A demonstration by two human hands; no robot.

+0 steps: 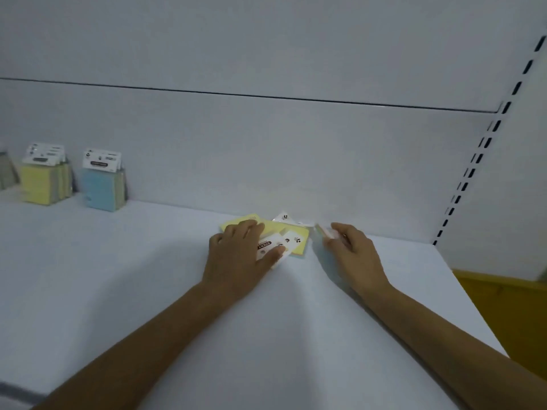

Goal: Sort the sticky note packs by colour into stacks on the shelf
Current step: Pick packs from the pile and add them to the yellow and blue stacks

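A loose pile of yellow sticky note packs (297,233) with white header cards lies flat on the white shelf (133,261) near the back wall. My left hand (236,255) lies on the pile, fingers over the top pack and thumb on its white card. Just right of the pile, my right hand (353,251) pinches a blurred pale pack (324,232) by its edge. Far left, a yellow stack (40,183) and a blue stack (102,187) stand upright against the wall.
A grey pack (6,173) is cut off by the left edge of the frame. A slotted upright (485,140) runs up the right side of the back panel. The shelf ends at right above a yellow surface (503,306).
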